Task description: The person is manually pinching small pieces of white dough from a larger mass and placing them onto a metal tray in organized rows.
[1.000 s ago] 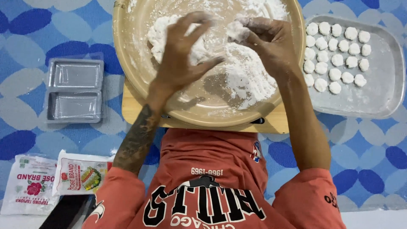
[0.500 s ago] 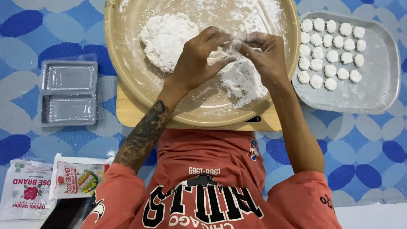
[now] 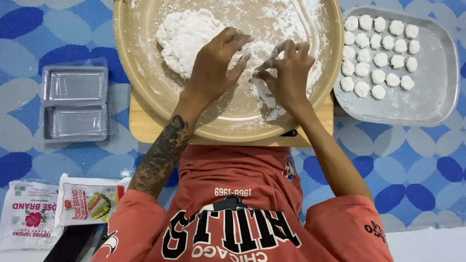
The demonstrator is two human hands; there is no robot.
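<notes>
Both hands have drawn closer together since half a second ago, fingertips now meeting over a small pinch of dough. Left hand (image 3: 213,65) lies palm-down in the bowl, fingers slightly spread and floured, tips touching the small bit of dough (image 3: 256,68). Right hand (image 3: 289,73) faces it, thumb and forefinger pinched on that same bit, other fingers curled loosely above. Whether the left fingers actually grip it cannot be told.

Main dough mass (image 3: 187,36), white and rough, sits in the upper left part of the round tan bowl (image 3: 145,92), just beside the left hand. Loose flour dusts the bowl floor. Bowl rests on a wooden board (image 3: 141,128).

Metal tray (image 3: 437,104) right of the bowl, carrying rows of small white dough balls (image 3: 381,59). Two clear plastic containers (image 3: 74,103) left of the board. Two flour packets (image 3: 58,206) lower left. Blue patterned mat (image 3: 412,160) underneath.
</notes>
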